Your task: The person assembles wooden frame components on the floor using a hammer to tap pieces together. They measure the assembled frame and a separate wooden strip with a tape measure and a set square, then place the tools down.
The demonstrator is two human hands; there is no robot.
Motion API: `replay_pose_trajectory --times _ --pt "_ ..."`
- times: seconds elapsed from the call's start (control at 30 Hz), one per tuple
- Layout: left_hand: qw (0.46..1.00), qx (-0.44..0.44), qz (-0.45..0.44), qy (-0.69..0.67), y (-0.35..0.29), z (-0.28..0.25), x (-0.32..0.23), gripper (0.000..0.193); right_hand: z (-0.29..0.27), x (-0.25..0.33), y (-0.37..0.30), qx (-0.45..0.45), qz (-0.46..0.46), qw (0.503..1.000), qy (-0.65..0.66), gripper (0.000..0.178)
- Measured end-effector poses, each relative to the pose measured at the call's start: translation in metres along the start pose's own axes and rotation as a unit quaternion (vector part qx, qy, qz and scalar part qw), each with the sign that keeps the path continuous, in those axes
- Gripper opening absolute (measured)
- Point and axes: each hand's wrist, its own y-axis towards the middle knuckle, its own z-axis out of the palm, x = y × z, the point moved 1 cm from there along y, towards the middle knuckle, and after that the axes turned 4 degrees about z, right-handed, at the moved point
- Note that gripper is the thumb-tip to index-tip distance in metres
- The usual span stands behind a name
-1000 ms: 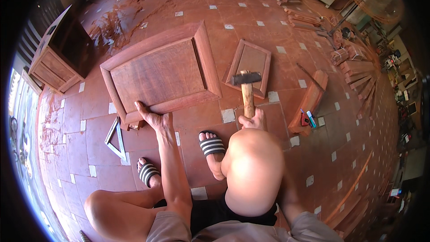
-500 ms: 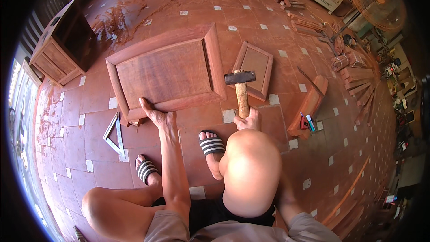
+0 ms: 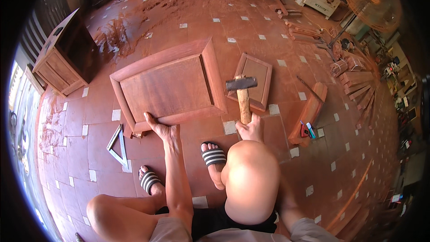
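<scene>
My left hand point(image 3: 164, 131) grips the near edge of a large framed wooden panel point(image 3: 168, 85), its thumb on top and its fingers hidden beneath. The panel is reddish brown with a wide bevelled frame, and a dark gap runs along the inner right side. My right hand point(image 3: 251, 127) is closed round the pale wooden handle of a hammer point(image 3: 243, 101), just beyond my right knee. The dark hammer head points up and away, to the right of the panel. Part of a wooden block point(image 3: 128, 131) shows under the panel's near left corner.
A smaller framed panel point(image 3: 267, 87) lies behind the hammer. A triangular set square point(image 3: 117, 148) rests at left. To the right, a wooden block point(image 3: 309, 112) bears markers. A cabinet point(image 3: 62, 69) stands far left; timber pieces point(image 3: 358, 85) and a fan point(image 3: 371, 0) are at right.
The view has tilted up slightly, so the floor things sit lower in the picture. A person's foot and lower leg show more at the top. Both hands keep their holds.
</scene>
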Motion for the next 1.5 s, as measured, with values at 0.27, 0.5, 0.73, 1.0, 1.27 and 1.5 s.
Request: replay_pose_trajectory --times 0.27,0.5,0.73,1.0,1.27,1.5 --pt "0.999 0.023 -0.001 -0.022 0.001 -0.004 0.001 0.062 0.000 0.016 0.039 -0.043 -0.123 0.991 -0.004 0.015" --pt "0.995 0.078 0.021 0.053 0.004 -0.014 -0.015 0.073 -0.080 0.102 0.067 0.066 -0.113 0.972 0.194 0.025" --pt "0.986 0.113 0.011 0.125 0.004 -0.017 -0.009 0.080 -0.109 0.192 0.119 -0.019 -0.268 0.940 -0.209 0.025" --pt "0.984 0.077 -0.019 0.161 0.010 -0.042 -0.008 0.082 -0.084 0.197 0.094 0.050 -0.237 0.913 -0.327 0.029" --pt "0.964 0.135 0.022 0.227 0.011 -0.039 -0.013 0.088 -0.053 0.210 0.089 0.021 -0.237 0.959 -0.152 0.020" --pt "0.939 0.155 0.065 0.300 0.009 -0.026 -0.030 0.090 -0.034 0.186 0.084 0.038 -0.286 0.949 -0.124 0.021"
